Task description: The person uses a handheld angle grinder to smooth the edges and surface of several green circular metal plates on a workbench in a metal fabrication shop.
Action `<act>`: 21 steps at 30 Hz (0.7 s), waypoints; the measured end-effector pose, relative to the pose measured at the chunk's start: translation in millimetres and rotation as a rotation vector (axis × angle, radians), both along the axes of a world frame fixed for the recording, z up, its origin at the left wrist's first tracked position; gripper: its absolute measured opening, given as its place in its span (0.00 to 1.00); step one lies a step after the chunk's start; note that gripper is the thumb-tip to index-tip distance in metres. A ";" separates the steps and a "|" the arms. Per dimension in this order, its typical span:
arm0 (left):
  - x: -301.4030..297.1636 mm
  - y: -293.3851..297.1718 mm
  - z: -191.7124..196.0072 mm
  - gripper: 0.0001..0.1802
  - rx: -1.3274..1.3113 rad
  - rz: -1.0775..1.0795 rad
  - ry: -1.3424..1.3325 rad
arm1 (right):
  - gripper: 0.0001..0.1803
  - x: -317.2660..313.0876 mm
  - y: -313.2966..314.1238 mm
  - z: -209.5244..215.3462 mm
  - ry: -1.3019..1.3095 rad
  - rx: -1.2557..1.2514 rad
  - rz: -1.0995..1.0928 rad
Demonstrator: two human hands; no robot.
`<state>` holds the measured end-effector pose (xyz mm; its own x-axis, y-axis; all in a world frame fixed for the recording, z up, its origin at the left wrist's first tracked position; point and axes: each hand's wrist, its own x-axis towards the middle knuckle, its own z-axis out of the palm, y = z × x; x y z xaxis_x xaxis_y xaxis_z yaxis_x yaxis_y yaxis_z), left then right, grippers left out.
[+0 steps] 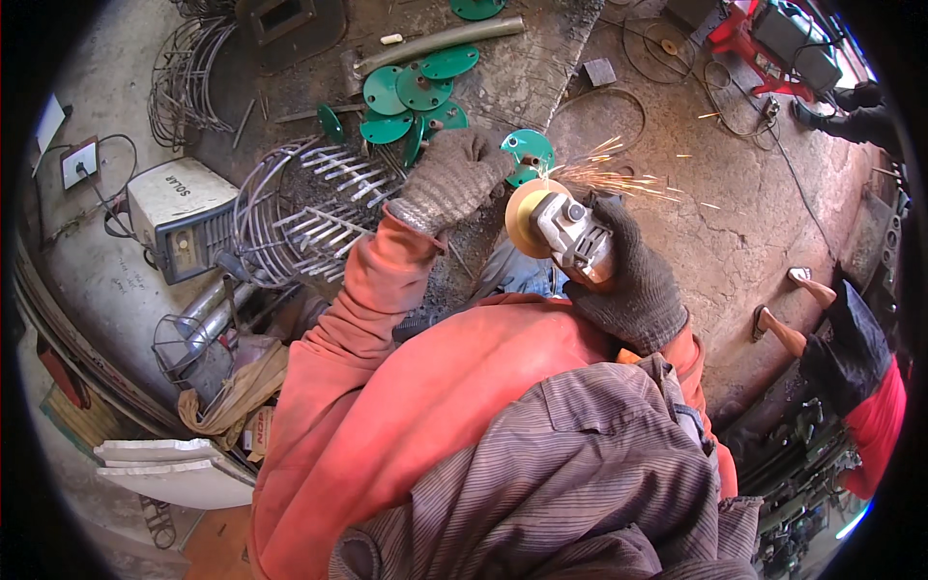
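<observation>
Head view: gripping a green disc (539, 151) with left fingers (491, 160), upper centre; clasping a sparking angle grinder (580, 234) in right fingers (626, 228).

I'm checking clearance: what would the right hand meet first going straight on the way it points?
Probably the green disc beside the sparks, the grinder leading; depth is unclear.

Disc (522, 145) in left hand (449, 174); grinder (580, 237) in right hand (633, 275), just right of disc and nearer the body. Disc pile (416, 95) beyond left hand, slightly left; pipe (440, 46) just behind pile. Rod frame (324, 232) left of left hand, box-shaped machine (184, 208) next left. Wire coils (179, 87) beyond machine. Sparks (609, 176) right of disc. Another person (855, 358) far right, well apart from grinder.
</observation>
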<state>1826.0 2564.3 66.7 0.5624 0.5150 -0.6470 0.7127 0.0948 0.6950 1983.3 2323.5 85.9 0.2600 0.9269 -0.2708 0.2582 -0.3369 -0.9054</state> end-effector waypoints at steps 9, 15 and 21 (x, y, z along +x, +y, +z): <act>0.2 -0.7 0.8 0.13 -0.032 0.009 -0.002 | 0.49 -2.1 5.3 -2.7 -0.036 0.057 -0.032; -1.7 -1.8 -1.3 0.14 -0.059 0.044 -0.022 | 0.49 -1.9 4.8 -3.4 -0.058 -0.004 -0.027; -2.5 -1.2 -4.1 0.14 -0.023 0.017 -0.026 | 0.50 -0.3 4.7 -2.3 -0.044 0.026 -0.019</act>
